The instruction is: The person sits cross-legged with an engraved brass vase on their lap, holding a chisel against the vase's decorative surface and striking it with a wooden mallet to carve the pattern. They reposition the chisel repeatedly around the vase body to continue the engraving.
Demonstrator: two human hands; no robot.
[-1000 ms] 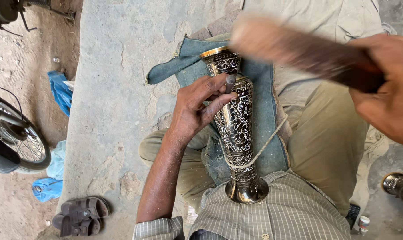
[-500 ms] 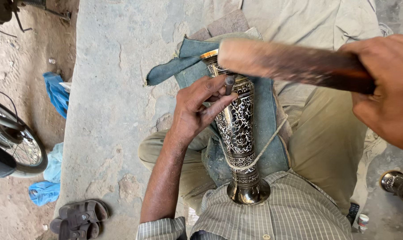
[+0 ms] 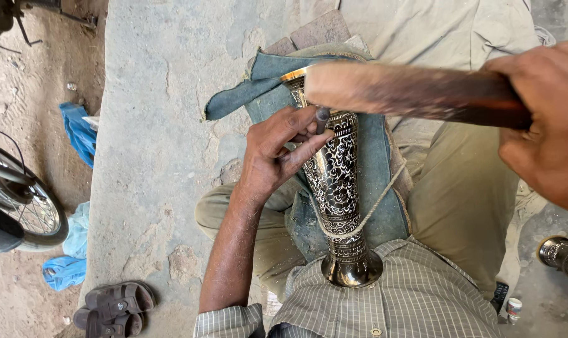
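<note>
A tall engraved metal vase [image 3: 337,188], dark with pale floral scrollwork, lies lengthwise along the person's lap, its round foot against the checked shirt [image 3: 415,300] and its brass-rimmed mouth pointing away toward the concrete slab [image 3: 159,125]. Under the vase is a blue denim cloth [image 3: 378,169], and a thin cord [image 3: 375,206] loops over the vase just above its foot. The left hand [image 3: 274,153] rests against the left flank of the vase's upper half, fingers curled and pinched round a small dark metal punch [image 3: 321,117] whose tip sits on the vase near the mouth. The right hand [image 3: 547,119], to the right of the vase and raised above it, is closed tight around the handle of a wooden mallet [image 3: 409,94]; the mallet's pale, blurred head hangs over the vase's mouth, just above the punch. Left of the vase, beyond the slab's edge, a pair of sandals [image 3: 112,307] lies on the dirt ground, with blue rags [image 3: 77,128] and a bicycle wheel [image 3: 27,213] farther out. Right of the vase's foot, near the frame's edge, a second engraved metal piece [image 3: 562,256] lies on the ground.
</note>
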